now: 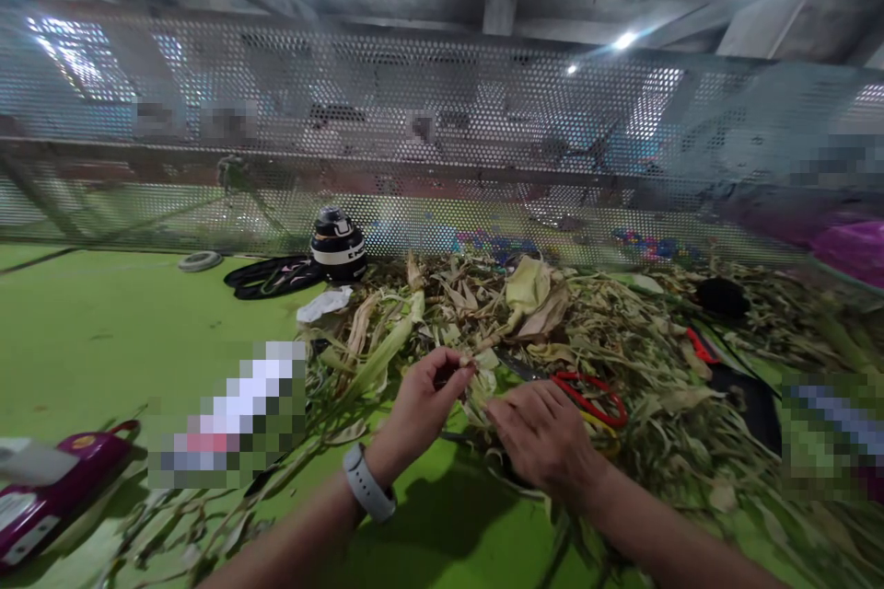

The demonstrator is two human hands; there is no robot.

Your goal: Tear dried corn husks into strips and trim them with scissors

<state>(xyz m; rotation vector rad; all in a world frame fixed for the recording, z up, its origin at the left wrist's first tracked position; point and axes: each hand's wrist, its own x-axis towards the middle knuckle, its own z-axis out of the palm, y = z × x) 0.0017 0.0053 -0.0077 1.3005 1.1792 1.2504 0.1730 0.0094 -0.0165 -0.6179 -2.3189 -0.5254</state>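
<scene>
My left hand (432, 391), with a pale watch band (369, 483) on the wrist, pinches a pale green piece of corn husk (487, 363) between thumb and fingertips. Close on its right, my right hand (542, 433) has its fingers closed at the lower part of the same husk; its fingertips are partly hidden. Red-handled scissors (625, 409) lie just beyond the right hand, their blades pointing left. Dry husks (470, 299) are heaped in front of both hands, and a long green husk (387, 354) slants behind the left hand.
On the green surface stand a black-and-white bottle (338, 244) and, beside it, a black pouch (273, 278). A grey ring, perhaps tape (200, 260), lies further left. A purple-and-white device (62, 488) sits at lower left. A perforated metal barrier (442, 138) closes the back.
</scene>
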